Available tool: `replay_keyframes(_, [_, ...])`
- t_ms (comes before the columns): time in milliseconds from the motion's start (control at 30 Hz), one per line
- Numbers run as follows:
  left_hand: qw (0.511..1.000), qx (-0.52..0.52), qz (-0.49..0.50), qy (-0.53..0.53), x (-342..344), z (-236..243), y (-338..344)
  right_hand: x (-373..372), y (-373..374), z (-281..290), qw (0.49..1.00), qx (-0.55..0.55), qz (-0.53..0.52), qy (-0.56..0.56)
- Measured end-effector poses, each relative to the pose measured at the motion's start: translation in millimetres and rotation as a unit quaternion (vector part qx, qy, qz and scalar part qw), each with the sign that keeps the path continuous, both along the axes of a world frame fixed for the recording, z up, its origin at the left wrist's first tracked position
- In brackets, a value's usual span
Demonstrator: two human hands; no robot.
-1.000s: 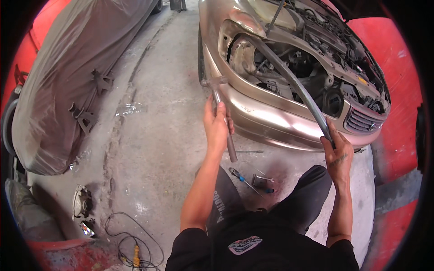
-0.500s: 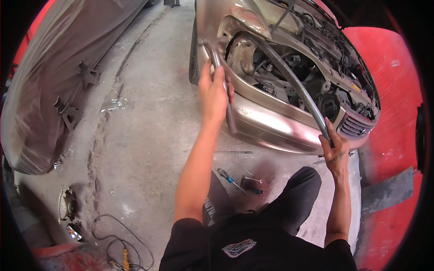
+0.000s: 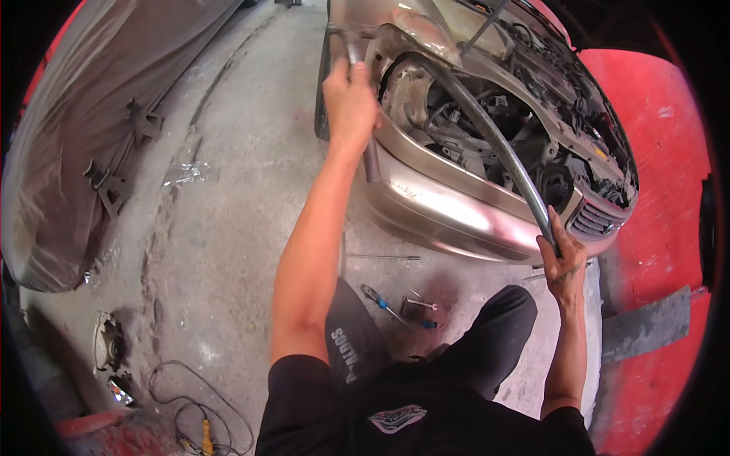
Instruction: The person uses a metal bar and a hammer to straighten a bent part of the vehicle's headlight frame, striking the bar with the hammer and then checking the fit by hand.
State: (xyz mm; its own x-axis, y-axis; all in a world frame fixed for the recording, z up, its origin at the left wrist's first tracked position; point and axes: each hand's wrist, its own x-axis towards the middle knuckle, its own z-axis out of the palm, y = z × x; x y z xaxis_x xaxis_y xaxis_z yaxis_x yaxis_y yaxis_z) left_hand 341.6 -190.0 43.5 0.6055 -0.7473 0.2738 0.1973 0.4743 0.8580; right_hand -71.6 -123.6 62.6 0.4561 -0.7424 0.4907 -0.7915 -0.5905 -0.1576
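So far, the left hand (image 3: 351, 106) wraps fingers round a hammer (image 3: 371, 161) by the car (image 3: 437, 194). Rightward, a long bar (image 3: 500, 139) already reaches into the open front (image 3: 411, 95), the right hand's (image 3: 565, 260) fingers curled round it. Work looks unfinished.

Head view, wide fisheye; worn on the head, above and in front of the car bumper (image 3: 456, 204); faces down toward it; near.
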Motion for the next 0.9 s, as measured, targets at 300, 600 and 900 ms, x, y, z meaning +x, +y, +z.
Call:
replay_keyframes(300, [0.990, 0.058, 0.018, -0.129, 11.0, -9.8, 1.7, 1.0, 0.0, 1.3, 1.000, 0.006, -0.006, 0.014])
replay_keyframes(600, [0.994, 0.036, -0.012, -0.101, -17.1, -4.0, -0.8, 9.5, 8.0, 5.3, 1.000, 0.027, -0.014, 0.006])
replay_keyframes(900, [0.995, 0.051, -0.065, 0.049, -23.2, -15.3, 21.4, 5.9, 46.5, 2.3, 0.996, 0.029, -0.046, -0.072])
